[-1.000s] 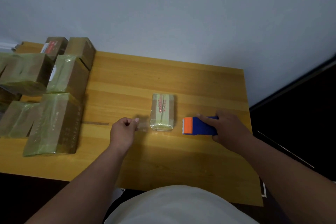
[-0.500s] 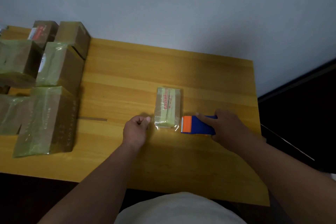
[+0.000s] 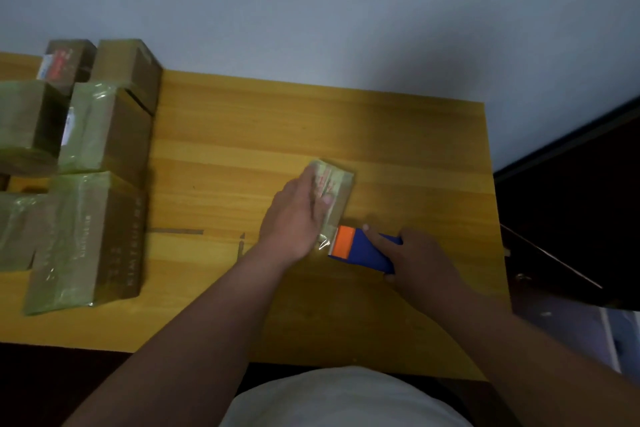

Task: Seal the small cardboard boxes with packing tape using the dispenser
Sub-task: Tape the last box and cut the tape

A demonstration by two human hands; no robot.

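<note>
A small cardboard box (image 3: 337,189) wrapped in greenish tape, with red print on top, lies mid-table. My left hand (image 3: 294,218) rests flat on its left part, fingers spread over the top and covering much of it. The blue tape dispenser (image 3: 363,250) with an orange front sits just below the box's near end, touching a shiny flap of clear tape there. My right hand (image 3: 419,260) grips the dispenser's rear, index finger stretched along its top.
Several larger taped cardboard boxes (image 3: 86,236) crowd the left side of the wooden table (image 3: 242,135). The table's right edge borders a dark floor area. A white wall runs behind the table. My torso in a white shirt is at the near edge.
My left hand has moved from beside the box's near-left corner onto its top, pressing it. The dispenser has stayed at the box's near end, now angled slightly.
</note>
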